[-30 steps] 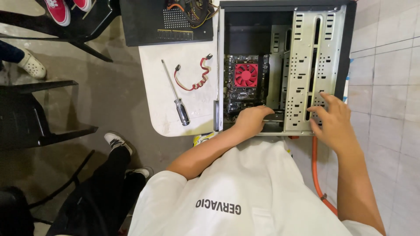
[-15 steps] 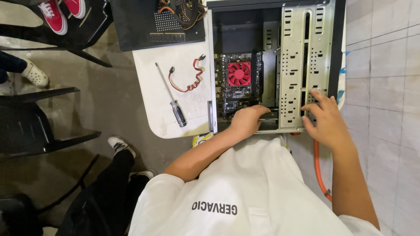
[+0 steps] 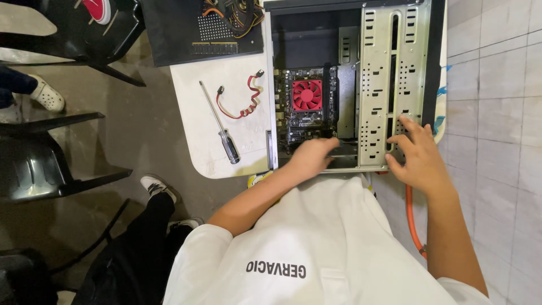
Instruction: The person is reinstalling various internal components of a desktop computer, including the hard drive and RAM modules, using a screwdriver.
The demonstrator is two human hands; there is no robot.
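Note:
An open computer case (image 3: 429, 68) lies on its side on a white table (image 3: 203, 141). Inside it sits a motherboard (image 3: 293, 121) with a red cooler fan (image 3: 307, 94). My left hand (image 3: 310, 158) reaches into the case at the near edge of the motherboard; its fingers curl downward and their tips are hidden. My right hand (image 3: 416, 157) rests with its fingers spread on the perforated metal drive cage (image 3: 375, 85), thumb by the cage's near edge.
A screwdriver (image 3: 220, 125) and a red data cable (image 3: 243, 99) lie on the table left of the case. A black panel with loose wires (image 3: 203, 28) lies behind them. Black chairs (image 3: 51, 164), another person's shoes (image 3: 48, 96) and an orange hose (image 3: 412, 220) surround the table.
Both hands stay at the case. My right hand's fingers have spread a little further up the drive cage, and my left hand has shifted slightly deeper in.

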